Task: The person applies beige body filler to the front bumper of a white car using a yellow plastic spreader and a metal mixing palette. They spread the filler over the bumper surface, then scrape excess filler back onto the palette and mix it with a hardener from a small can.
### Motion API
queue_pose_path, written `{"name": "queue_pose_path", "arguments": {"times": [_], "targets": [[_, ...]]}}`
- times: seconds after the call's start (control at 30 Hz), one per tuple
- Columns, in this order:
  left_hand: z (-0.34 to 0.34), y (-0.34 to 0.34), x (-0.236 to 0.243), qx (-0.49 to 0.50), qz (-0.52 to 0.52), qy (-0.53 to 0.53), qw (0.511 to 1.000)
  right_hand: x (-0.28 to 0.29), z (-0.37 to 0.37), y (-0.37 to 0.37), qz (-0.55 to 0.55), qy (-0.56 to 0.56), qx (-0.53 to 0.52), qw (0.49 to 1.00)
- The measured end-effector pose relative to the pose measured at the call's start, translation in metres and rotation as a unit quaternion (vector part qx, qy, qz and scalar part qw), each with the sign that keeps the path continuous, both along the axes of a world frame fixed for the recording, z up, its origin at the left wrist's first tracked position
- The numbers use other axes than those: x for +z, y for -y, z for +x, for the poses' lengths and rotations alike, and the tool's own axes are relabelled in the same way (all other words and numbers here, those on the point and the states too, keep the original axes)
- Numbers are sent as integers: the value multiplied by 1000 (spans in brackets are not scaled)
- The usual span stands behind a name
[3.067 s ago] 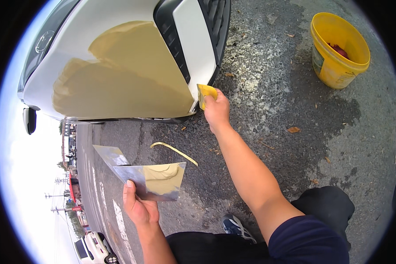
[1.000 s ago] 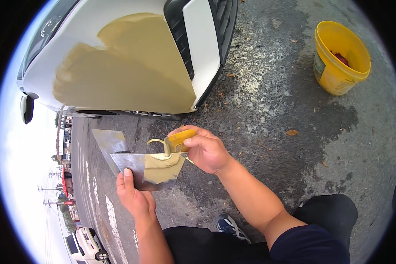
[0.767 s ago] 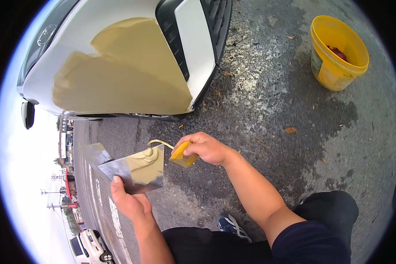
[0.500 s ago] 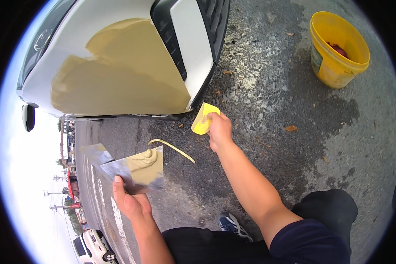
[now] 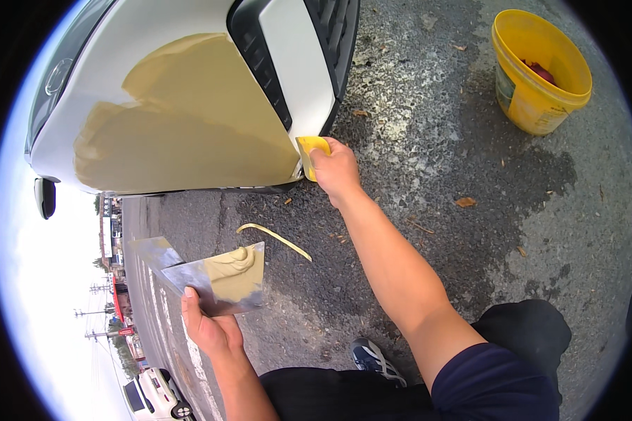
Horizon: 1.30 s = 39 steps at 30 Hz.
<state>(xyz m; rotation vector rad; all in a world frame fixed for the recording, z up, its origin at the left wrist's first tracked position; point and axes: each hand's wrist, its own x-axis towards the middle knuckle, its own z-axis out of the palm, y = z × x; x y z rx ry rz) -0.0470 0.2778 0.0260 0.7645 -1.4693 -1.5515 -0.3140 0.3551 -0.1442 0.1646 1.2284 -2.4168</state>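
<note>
My right hand (image 5: 339,172) grips a yellow spreader (image 5: 314,146), its edge at the lower corner of a white car's body panel (image 5: 98,77). A broad patch of tan filler (image 5: 189,119) covers much of that panel, its border smeared thinner toward the left. My left hand (image 5: 214,331) is closed on a flat metal putty plate (image 5: 193,276), thumb on top and fingers hidden beneath. A mound of tan putty (image 5: 233,266) lies on the plate. Behind it, a second metal blade (image 5: 154,250) sticks out to the left.
A yellow bucket (image 5: 541,116) with something dark red inside stands on the asphalt at the far right. A curved pale strip (image 5: 277,240) lies on the ground between my hands. My shoe (image 5: 376,361) is below. Another white car (image 5: 158,395) is parked at lower left.
My right hand has moved up and left, bringing the yellow spreader from over the asphalt to the panel's lower corner. The putty plate has shifted slightly downward.
</note>
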Motion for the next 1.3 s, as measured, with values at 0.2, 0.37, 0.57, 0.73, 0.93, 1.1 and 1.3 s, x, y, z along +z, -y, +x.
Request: {"name": "queue_pose_path", "arguments": {"times": [0.2,0.37,0.57,0.73,0.93,1.1,1.3], "targets": [[3,3,-2,-17,-6,9,1000,0,-7,3,24,-11,19,999],[10,10,-2,-33,-12,15,999,4,-9,7,32,-13,21,999],[10,9,-4,-34,-12,14,999,-16,1,-12,-15,17,18,1000],[10,9,-3,-36,-7,5,999,-38,14,-12,-74,124,-16,989],[14,10,-2,-33,-11,4,999,-41,24,4,-134,147,-41,979],[12,6,1,-28,-6,6,1000,-33,39,19,-119,134,-41,983],[10,1,4,-10,3,-2,1000,-28,46,30,-100,134,-58,984]]}}
